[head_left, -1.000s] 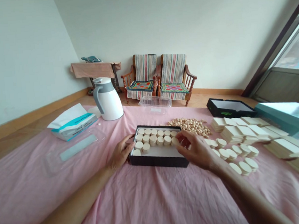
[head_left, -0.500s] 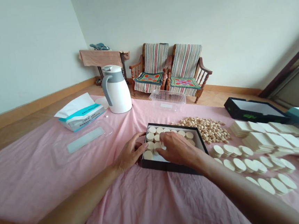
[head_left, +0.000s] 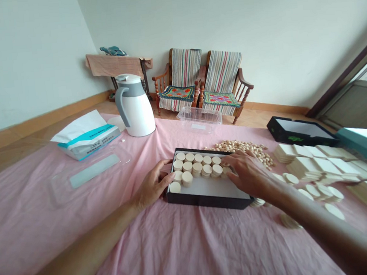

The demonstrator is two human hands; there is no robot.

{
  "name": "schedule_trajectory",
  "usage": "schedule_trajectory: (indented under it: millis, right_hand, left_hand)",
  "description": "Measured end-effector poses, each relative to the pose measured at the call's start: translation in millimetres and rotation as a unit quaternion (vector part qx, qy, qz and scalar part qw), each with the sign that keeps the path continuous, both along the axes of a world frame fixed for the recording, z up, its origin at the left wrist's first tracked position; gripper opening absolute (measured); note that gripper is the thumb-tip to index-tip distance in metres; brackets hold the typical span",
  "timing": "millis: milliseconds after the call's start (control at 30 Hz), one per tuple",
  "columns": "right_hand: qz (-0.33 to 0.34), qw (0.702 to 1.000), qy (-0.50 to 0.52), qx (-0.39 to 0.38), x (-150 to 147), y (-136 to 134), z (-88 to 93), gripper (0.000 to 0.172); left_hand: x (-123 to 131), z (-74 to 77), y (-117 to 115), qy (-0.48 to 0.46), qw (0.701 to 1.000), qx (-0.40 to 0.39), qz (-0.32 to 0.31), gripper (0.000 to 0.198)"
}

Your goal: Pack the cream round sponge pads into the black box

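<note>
A shallow black box [head_left: 205,203] with a white inside lies on the pink cloth. Rows of stacked round wooden discs [head_left: 197,167] fill its far and left parts; the white floor shows at the near right. My left hand [head_left: 152,184] holds the box's left wall, thumb at the rim and fingers outside. Over the box's right end, my right hand [head_left: 249,172] has its thumb and fingers curled around a stack of wooden discs [head_left: 226,171]. Its fingertips are partly hidden. Loose wooden discs [head_left: 313,191] lie right of the box, partly behind my right forearm.
Small wooden pieces [head_left: 242,147] are heaped behind the box. Stacked square wooden pieces [head_left: 308,167] and a black lid-like tray [head_left: 301,131] stand at right. A white-grey jug [head_left: 138,111], tissue pack [head_left: 89,141], clear plastic container [head_left: 199,119] and clear lid [head_left: 94,171] are farther back and left.
My right hand has moved right, from the middle of the disc rows to the box's right end, uncovering the discs and white floor. My left hand stays at the left wall. The view has shifted slightly.
</note>
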State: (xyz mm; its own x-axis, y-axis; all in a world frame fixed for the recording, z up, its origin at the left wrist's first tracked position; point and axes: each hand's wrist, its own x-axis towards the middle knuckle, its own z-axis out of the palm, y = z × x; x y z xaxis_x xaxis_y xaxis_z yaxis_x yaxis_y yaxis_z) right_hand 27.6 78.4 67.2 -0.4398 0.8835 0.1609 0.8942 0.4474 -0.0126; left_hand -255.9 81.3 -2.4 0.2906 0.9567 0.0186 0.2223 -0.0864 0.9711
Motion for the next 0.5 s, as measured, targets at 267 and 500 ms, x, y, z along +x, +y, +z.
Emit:
schedule_trajectory:
  millis: [267,500]
  right_hand:
    - [0.04,0.998,0.041,0.033,-12.6,3.9,-3.7,0.02]
    - [-0.032,0.997,-0.063,-0.001,7.6,2.1,5.8,0.014]
  left_hand:
    - [-0.6,-1.2,0.7,0.001,1.0,0.001,-0.001,0.054]
    - [0.0,-0.1,0.5,0.0,1.0,0.013,0.0,0.052]
